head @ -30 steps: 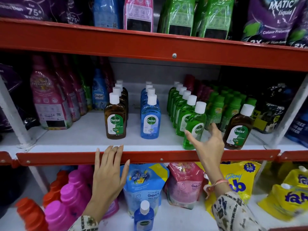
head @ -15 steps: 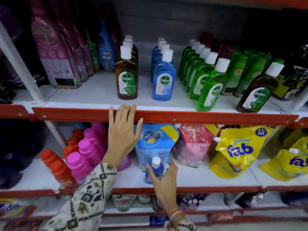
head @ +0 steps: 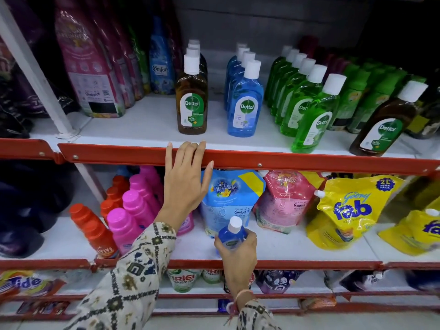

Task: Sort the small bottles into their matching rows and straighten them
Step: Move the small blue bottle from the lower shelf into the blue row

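Observation:
On the upper white shelf stand three rows of small Dettol bottles with white caps: a brown row (head: pixel 192 101), a blue row (head: pixel 245 103) and a green row (head: pixel 307 108). A lone brown bottle (head: pixel 387 125) stands tilted at the right, apart from the brown row. My right hand (head: pixel 239 256) is shut on a small blue bottle (head: pixel 232 234) on the lower shelf, in front of a blue Comfort pouch. My left hand (head: pixel 184 186) rests flat with its fingertips on the red shelf edge (head: pixel 285 160), below the brown row.
Pink and purple refill pouches (head: pixel 90 75) fill the upper shelf's left, dark green bottles (head: pixel 371 101) its right. The lower shelf holds red and pink bottles (head: pixel 123 210), Comfort pouches (head: pixel 283 201) and yellow Fab pouches (head: pixel 350 210). A white upright post (head: pixel 40 75) stands at left.
My right hand dropped from the green row to the lower shelf and closed on the small blue bottle. The view tilted downward. My left hand stayed on the red shelf edge.

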The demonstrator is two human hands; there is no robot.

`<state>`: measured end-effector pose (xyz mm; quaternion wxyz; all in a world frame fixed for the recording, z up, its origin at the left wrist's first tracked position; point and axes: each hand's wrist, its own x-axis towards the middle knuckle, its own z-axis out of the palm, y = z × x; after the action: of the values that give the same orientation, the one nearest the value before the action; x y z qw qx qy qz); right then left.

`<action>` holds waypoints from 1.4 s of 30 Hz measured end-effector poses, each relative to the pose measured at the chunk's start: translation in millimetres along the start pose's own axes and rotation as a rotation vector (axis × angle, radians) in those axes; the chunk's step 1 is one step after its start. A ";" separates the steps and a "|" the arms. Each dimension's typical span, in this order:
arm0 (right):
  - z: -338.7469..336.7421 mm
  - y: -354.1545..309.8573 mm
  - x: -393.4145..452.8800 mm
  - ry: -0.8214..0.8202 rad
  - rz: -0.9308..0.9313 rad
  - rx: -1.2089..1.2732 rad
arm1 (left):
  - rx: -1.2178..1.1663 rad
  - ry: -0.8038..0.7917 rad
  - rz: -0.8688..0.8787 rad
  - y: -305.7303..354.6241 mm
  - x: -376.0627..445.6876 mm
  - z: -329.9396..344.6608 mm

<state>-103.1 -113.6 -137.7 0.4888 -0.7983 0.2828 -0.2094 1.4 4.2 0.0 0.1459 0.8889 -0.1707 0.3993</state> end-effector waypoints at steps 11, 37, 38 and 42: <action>-78.5 -84.8 20.1 0.018 -0.270 0.227 | -0.015 0.009 0.004 0.4 0.3 -1.4; -77.8 -220.8 148.5 0.167 -0.487 0.038 | -0.042 -0.112 -0.007 -0.2 -0.4 -4.0; -78.1 -220.8 149.0 0.161 -0.485 0.032 | -0.042 -0.118 -0.004 -0.9 -0.4 -4.2; -80.5 -219.3 149.2 0.109 -0.503 0.036 | 0.005 -0.131 0.032 -2.4 0.7 -8.1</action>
<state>14.1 -185.4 103.0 0.4192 -0.8223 0.0975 -0.3722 -2.5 9.4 5.4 0.1258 0.9106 -0.1929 0.3431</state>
